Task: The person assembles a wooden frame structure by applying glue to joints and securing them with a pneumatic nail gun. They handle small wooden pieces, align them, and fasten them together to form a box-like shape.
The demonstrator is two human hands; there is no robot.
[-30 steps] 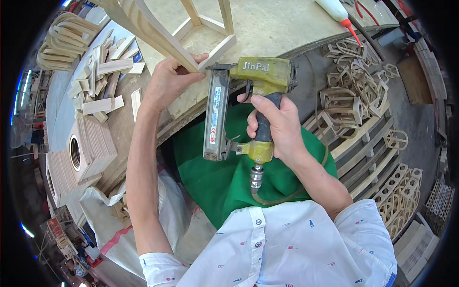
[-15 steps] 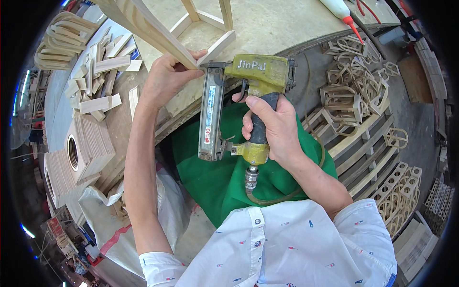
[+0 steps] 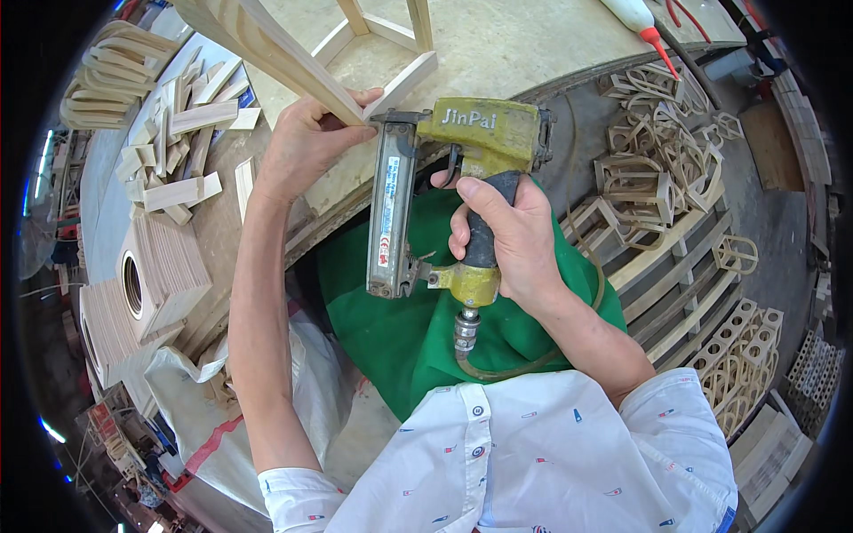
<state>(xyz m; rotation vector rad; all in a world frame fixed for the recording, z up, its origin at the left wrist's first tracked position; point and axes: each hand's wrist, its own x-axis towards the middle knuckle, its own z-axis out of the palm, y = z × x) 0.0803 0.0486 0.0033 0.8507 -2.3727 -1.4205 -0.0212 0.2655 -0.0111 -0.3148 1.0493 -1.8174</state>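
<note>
My right hand (image 3: 515, 231) grips the dark handle of a yellow-green air nail gun (image 3: 489, 129), its index finger by the trigger. An air hose hangs from the fitting at the handle's lower end. The gun's nose meets the near corner of a pale wooden frame (image 3: 404, 84) on the workbench. With thumb and fingers on either side, my left hand (image 3: 311, 142) pinches the frame at that same corner, where a long curved wooden strip (image 3: 284, 62) joins a short crosspiece. The gun's nose hides part of the joint.
Loose wood offcuts (image 3: 191, 124) and stacked curved pieces (image 3: 120, 71) lie at left, above plywood blocks with a round hole (image 3: 147, 284). A white bottle with a red nozzle (image 3: 635, 18) lies at the bench's far right. Many small wooden frames (image 3: 657, 178) are piled on slats at right.
Almost nothing differs. The frame corner, my left hand and the nail gun's nose have shifted very slightly; both grips are the same.
</note>
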